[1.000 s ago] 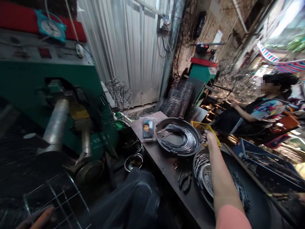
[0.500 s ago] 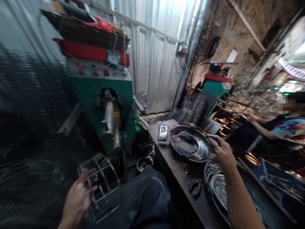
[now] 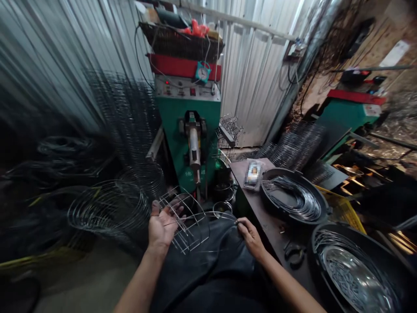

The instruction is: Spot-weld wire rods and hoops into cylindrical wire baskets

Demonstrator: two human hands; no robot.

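My left hand (image 3: pixel 163 224) holds a curved wire grid frame (image 3: pixel 187 221) above my lap, palm up, with the fingers hooked round its wires. Pinched in my right hand (image 3: pixel 249 230) is a thin curved wire (image 3: pixel 208 215), which reaches left across the frame. A green welding machine (image 3: pixel 190 130) with a red band stands straight ahead. To the right, a dark round pan (image 3: pixel 293 198) on the brown table (image 3: pixel 270 226) holds several curved wires.
A phone (image 3: pixel 253 173) leans on the table's far end. A second pan (image 3: pixel 355 269) with a shiny bowl of wire pieces sits near right, pliers (image 3: pixel 295 254) beside it. Stacks of wire rings (image 3: pixel 107 208) crowd the floor at left. Another green machine (image 3: pixel 350 111) stands far right.
My view swung left. My right hand came from the pan of wires to my lap with one wire. My left hand raised the wire frame in front of me.
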